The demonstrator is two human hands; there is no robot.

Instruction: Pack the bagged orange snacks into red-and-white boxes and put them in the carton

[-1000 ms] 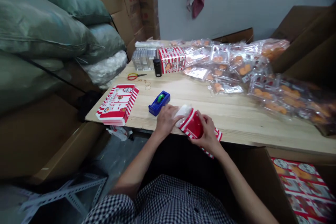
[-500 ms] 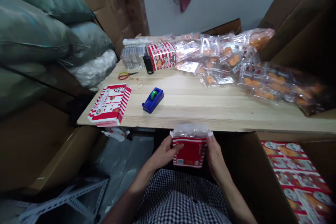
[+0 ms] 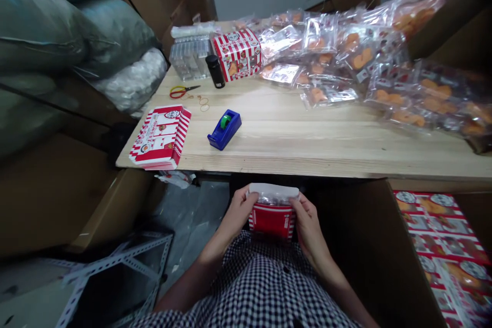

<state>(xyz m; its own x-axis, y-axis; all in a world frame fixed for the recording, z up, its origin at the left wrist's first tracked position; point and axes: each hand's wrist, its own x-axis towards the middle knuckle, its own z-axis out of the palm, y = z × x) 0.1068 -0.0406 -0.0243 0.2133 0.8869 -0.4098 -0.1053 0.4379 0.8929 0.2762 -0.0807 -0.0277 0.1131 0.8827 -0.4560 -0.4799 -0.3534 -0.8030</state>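
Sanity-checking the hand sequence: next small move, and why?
Probably press the clear plastic bag down into the red-and-white striped box: the bag's top sticks out above the box's rim, and the left hand and right hand are both already gripping there.

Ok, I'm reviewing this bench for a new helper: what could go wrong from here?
The red-and-white striped carton, held below the table edge by the left hand and right hand, has a clear plastic bag sticking out of its top, so the bag might slip out. The flat red-and-white printed cartons near the edge of the pine table could perhaps get knocked off.
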